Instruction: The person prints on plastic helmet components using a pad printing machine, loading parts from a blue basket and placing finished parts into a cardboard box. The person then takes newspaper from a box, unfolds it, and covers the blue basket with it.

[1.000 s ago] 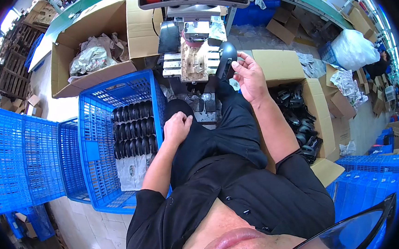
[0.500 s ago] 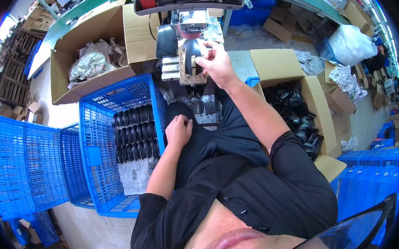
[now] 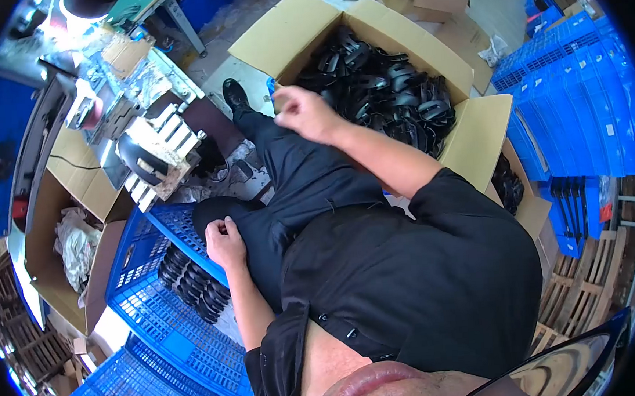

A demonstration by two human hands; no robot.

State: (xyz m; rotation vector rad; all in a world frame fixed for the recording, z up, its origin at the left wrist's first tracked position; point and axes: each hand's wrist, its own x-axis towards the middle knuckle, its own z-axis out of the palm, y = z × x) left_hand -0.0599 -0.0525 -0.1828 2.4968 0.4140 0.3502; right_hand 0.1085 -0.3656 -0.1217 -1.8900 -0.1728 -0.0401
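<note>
My left hand (image 3: 225,243) rests on my knee, fingers lying loosely and holding nothing. My right hand (image 3: 307,115) is raised over my other leg, beside the near-left edge of a cardboard box (image 3: 288,34). Its fingers are partly curled and apart, with nothing visible in them. Inside that box lies a heap of glossy black plastic parts (image 3: 398,93). A curved black part (image 3: 142,159) sits in the fixture of a machine (image 3: 170,138) at left, away from both hands.
A blue crate (image 3: 177,347) by my left leg holds rows of black parts (image 3: 191,280). Behind it stands a cardboard box (image 3: 47,279) with crumpled wrapping (image 3: 78,248). Blue crates (image 3: 570,121) are stacked at right, near a wooden pallet (image 3: 585,282).
My view has turned to the right. My right hand has left the black part in the machine's fixture and moved to the box of parts. My left hand stays on my knee.
</note>
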